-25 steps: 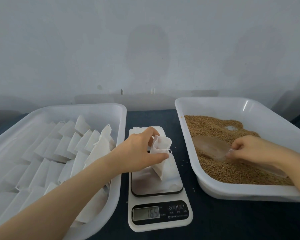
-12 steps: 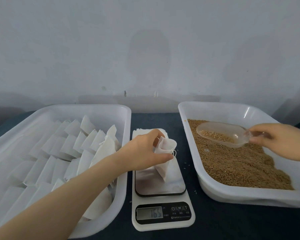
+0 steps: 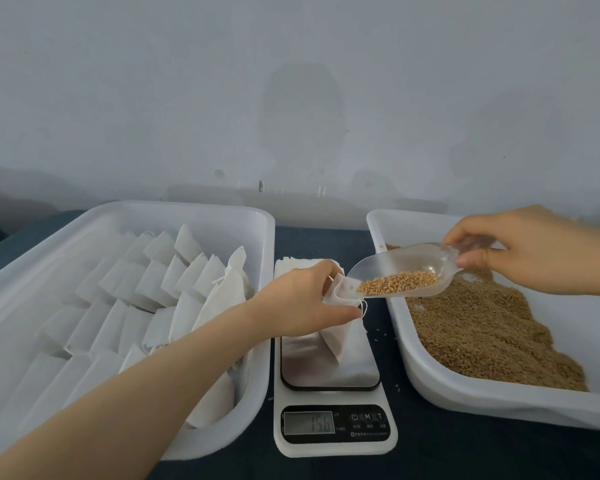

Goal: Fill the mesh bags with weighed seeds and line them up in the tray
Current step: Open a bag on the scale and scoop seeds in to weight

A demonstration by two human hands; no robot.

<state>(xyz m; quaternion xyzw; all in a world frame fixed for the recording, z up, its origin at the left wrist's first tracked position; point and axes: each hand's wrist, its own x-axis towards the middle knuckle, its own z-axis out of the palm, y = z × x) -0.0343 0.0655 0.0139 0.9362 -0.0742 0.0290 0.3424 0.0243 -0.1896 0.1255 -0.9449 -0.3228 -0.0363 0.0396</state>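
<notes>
While left fingers pinch one mesh bag on one scale between two trays, right fingers grip one scoop.

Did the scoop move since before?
Yes. The scoop rose from the seed tray and went left; its tip now meets the mesh bag over the scale.

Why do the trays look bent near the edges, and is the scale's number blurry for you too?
Head view: the wide-angle lens bows the left tray at its rim; the scale display is dim and soft, its digits uncertain; light is even, with faint shadows on the wall; the scoop and its seeds look sharp.
</notes>
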